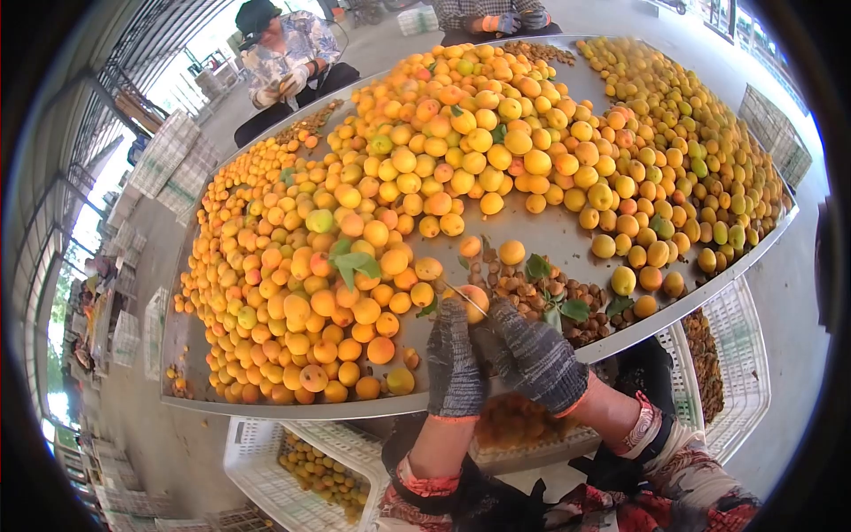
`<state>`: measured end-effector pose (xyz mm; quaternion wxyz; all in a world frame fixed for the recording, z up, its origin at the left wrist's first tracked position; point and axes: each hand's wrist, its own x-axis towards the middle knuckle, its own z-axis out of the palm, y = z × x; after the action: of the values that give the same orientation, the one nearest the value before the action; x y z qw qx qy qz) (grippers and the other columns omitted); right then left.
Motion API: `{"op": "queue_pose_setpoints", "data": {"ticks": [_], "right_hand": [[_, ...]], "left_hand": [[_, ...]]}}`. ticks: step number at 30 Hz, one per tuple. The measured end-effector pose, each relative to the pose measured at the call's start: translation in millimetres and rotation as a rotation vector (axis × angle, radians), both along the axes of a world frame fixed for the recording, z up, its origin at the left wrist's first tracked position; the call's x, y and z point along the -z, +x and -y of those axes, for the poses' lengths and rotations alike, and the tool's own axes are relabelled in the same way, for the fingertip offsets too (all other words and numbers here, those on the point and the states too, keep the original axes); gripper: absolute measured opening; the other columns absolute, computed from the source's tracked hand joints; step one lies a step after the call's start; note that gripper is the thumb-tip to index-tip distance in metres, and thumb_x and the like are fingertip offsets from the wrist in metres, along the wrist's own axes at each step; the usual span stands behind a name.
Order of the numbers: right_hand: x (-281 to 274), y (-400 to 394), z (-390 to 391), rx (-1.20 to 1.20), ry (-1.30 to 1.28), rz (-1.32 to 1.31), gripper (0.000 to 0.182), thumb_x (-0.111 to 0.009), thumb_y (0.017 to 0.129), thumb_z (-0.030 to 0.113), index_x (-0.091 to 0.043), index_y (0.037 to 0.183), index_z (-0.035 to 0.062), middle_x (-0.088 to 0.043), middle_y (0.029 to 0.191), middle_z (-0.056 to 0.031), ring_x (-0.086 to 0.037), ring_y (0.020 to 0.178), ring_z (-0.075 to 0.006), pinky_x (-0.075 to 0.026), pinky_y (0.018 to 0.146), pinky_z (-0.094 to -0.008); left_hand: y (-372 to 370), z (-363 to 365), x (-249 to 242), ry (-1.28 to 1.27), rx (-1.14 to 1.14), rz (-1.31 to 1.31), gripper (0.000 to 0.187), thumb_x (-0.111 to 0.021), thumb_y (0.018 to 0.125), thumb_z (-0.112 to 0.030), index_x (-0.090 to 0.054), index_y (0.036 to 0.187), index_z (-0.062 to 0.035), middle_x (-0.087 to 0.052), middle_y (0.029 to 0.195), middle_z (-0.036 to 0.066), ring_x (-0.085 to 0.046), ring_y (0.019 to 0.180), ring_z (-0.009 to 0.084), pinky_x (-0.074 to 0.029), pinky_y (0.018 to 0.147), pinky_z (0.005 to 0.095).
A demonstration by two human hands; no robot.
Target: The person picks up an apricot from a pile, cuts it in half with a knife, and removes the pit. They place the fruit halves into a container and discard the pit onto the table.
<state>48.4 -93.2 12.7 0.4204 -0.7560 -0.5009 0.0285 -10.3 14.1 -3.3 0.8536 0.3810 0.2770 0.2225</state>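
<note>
Both hands wear dark grey knitted gloves and meet at the near edge of the metal table. An apricot is held at the fingertips of my left hand, whose fingers are closed. My right hand is closed too, on what looks like a thin knife lying across the fruit; its handle is hidden in the glove. Just beyond the hands lies a heap of brown apricot pits with some green leaves. A large pile of apricots spreads to the left and behind.
More apricots cover the table's right side. Below the near edge stand white plastic crates, one with apricots, another with brownish pieces. Two people sit across the table, one in a patterned shirt. Stacked crates stand at left.
</note>
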Motion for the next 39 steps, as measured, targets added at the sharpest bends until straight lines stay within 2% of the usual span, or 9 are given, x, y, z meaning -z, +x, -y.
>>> {"op": "queue_pose_setpoints", "data": {"ticks": [9, 11, 13, 18, 25, 32, 34, 37, 39], "right_hand": [[-8.4, 25.8, 13.3, -0.187, 0.034, 0.298, 0.036, -0.056, 0.079, 0.005, -0.052, 0.114, -0.0013, -0.055, 0.108, -0.0189, -0.057, 0.093, -0.0317, -0.047, 0.079, -0.0358], [-11.7, 19.4, 10.6, -0.205, -0.055, 0.391, 0.038, -0.055, 0.08, 0.006, -0.049, 0.117, -0.0017, -0.054, 0.11, -0.0197, -0.056, 0.095, -0.032, -0.046, 0.081, -0.0361], [-4.5, 2.0, 2.7, -0.077, 0.178, -0.163, 0.045, -0.055, 0.081, 0.006, -0.042, 0.123, -0.0022, -0.051, 0.115, -0.0212, -0.055, 0.1, -0.0332, -0.045, 0.083, -0.0371], [-0.9, -1.8, 6.3, -0.04, 0.018, -0.207, 0.048, -0.054, 0.082, 0.004, -0.036, 0.127, -0.0015, -0.052, 0.116, -0.0201, -0.054, 0.103, -0.0309, -0.044, 0.085, -0.0357], [-9.9, 5.7, 9.7, -0.227, 0.156, -0.556, 0.036, -0.051, 0.086, 0.007, -0.044, 0.12, -0.0019, -0.058, 0.106, -0.016, -0.06, 0.092, -0.0236, -0.047, 0.076, -0.0304], [-22.6, 6.7, 13.5, -0.14, -0.164, -0.247, 0.038, -0.052, 0.085, 0.005, -0.044, 0.121, -0.0008, -0.058, 0.107, -0.0152, -0.057, 0.097, -0.0215, -0.046, 0.078, -0.0305], [-13.5, 7.5, 17.1, -0.261, 0.044, -0.666, 0.039, -0.052, 0.084, 0.005, -0.044, 0.121, -0.001, -0.055, 0.111, -0.0145, -0.056, 0.1, -0.0236, -0.046, 0.08, -0.033], [4.9, 21.7, 22.7, -0.401, 0.101, 0.034, 0.04, -0.051, 0.083, 0.006, -0.044, 0.122, -0.0012, -0.051, 0.117, -0.0144, -0.053, 0.105, -0.0244, -0.045, 0.082, -0.0354], [2.9, 21.2, 23.5, -0.392, 0.088, -0.029, 0.039, -0.051, 0.084, 0.007, -0.045, 0.121, -0.0014, -0.049, 0.119, -0.0147, -0.051, 0.106, -0.024, -0.045, 0.083, -0.0365]], "left_hand": [[-8.3, -8.8, -19.4, 0.776, 0.059, -0.038, 0.042, -0.048, 0.089, -0.032, -0.048, 0.115, 0.0015, -0.056, 0.103, 0.01, -0.052, 0.089, 0.0162, -0.042, 0.079, 0.0285], [-4.6, -0.7, -18.0, 0.615, -0.014, 0.01, 0.039, -0.049, 0.089, -0.031, -0.05, 0.113, 0.0003, -0.055, 0.1, 0.006, -0.051, 0.084, 0.0132, -0.042, 0.075, 0.025], [-2.8, 2.1, -17.4, 0.451, -0.088, 0.065, 0.036, -0.05, 0.089, -0.03, -0.052, 0.11, -0.0008, -0.055, 0.097, 0.003, -0.05, 0.079, 0.0101, -0.042, 0.071, 0.0216], [-6.7, 2.9, -15.1, 0.219, -0.037, -0.014, 0.036, -0.05, 0.089, -0.031, -0.052, 0.108, -0.0004, -0.056, 0.092, 0.003, -0.051, 0.08, 0.01, -0.043, 0.069, 0.0223], [-7.2, -0.3, -12.0, 0.528, -0.127, 0.07, 0.039, -0.048, 0.089, -0.032, -0.05, 0.11, 0.0008, -0.056, 0.093, 0.004, -0.051, 0.078, 0.0107, -0.043, 0.066, 0.0226], [-9.7, -2.1, -19.2, 0.619, -0.008, -0.203, 0.036, -0.053, 0.087, -0.031, -0.054, 0.105, 0.0007, -0.056, 0.087, 0.002, -0.05, 0.074, 0.0089, -0.04, 0.062, 0.0214], [-8.8, -2.5, -14.7, 0.603, -0.034, -0.221, 0.035, -0.055, 0.086, -0.029, -0.055, 0.104, 0.0006, -0.056, 0.085, 0.001, -0.049, 0.073, 0.0085, -0.04, 0.062, 0.0211], [-11.9, -1.9, 4.7, 0.898, -0.132, -0.047, 0.031, -0.056, 0.085, -0.026, -0.055, 0.103, 0.0005, -0.056, 0.082, 0.0, -0.049, 0.071, 0.0081, -0.04, 0.062, 0.021], [-13.7, -2.5, 9.0, 0.85, -0.057, 0.004, 0.029, -0.056, 0.085, -0.022, -0.055, 0.103, 0.0002, -0.057, 0.085, 0.001, -0.05, 0.075, 0.0078, -0.041, 0.063, 0.0218]]}}
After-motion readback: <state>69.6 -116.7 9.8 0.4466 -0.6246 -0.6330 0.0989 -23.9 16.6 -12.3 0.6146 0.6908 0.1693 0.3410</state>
